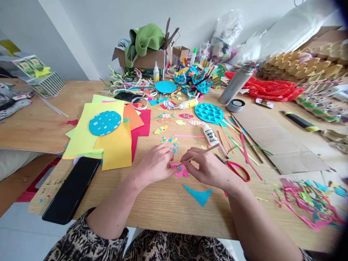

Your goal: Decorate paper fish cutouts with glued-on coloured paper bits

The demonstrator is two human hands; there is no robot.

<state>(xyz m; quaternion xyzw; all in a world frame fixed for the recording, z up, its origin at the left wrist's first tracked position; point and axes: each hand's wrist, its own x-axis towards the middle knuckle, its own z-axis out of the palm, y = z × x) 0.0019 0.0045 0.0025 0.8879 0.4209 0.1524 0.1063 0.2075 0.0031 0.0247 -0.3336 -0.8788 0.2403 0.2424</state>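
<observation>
A pink paper fish (pixel 182 173) with small coloured bits on it lies on the table between my hands. My left hand (pixel 154 162) is closed over its left side, thumb and fingertips holding its edge. Pinched in my right hand (pixel 204 167) is a thin wooden stick (pixel 205 152), its tip down at the fish. Just beyond my fingers is a small pile of coloured paper bits (pixel 172 142). Several finished-looking paper fish, including a yellow one (pixel 161 129), lie farther off. A blue paper scrap (pixel 199 195) sits nearer to me.
Red-handled scissors (pixel 238 171) and a white glue bottle (pixel 210 135) lie beside my right hand. Stacked coloured paper (pixel 116 152) and a black phone (pixel 72 190) are on the left. Cardboard (pixel 282 141), paper scraps (pixel 307 203) and a steel flask (pixel 236 85) occupy the right.
</observation>
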